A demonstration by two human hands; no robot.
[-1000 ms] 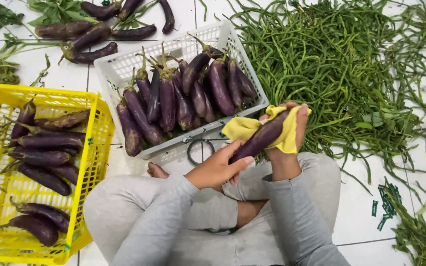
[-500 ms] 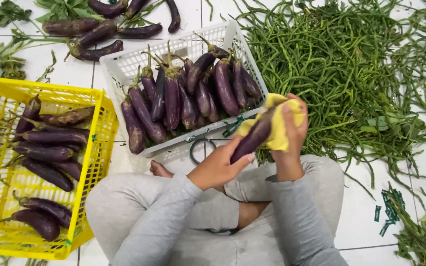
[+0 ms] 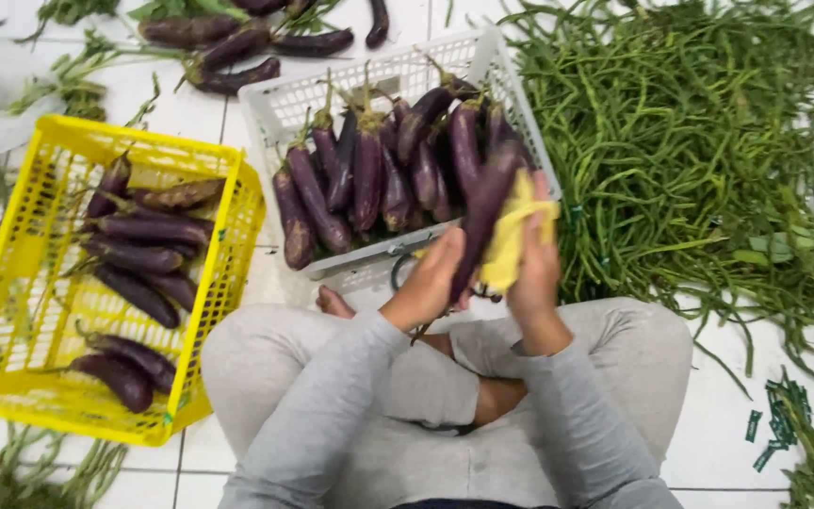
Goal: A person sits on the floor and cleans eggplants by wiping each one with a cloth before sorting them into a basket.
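I sit cross-legged on a white tiled floor. My left hand point(image 3: 431, 283) grips the lower end of a long purple eggplant point(image 3: 484, 203), held almost upright in front of me. My right hand point(image 3: 534, 259) presses a yellow cloth point(image 3: 512, 240) against the eggplant's right side. Just beyond my hands stands a white plastic basket point(image 3: 270, 123) filled with several purple eggplants point(image 3: 367, 174).
A yellow crate point(image 3: 44, 396) at my left holds several more eggplants. Loose eggplants point(image 3: 233, 47) lie on the floor behind the baskets. A big heap of green long beans point(image 3: 699, 141) covers the floor to the right. Green ties point(image 3: 782, 429) lie at the lower right.
The eggplant has swung from a slant to nearly upright, and both hands have risen with it. The cloth has slid along its side. The view has shifted slightly.
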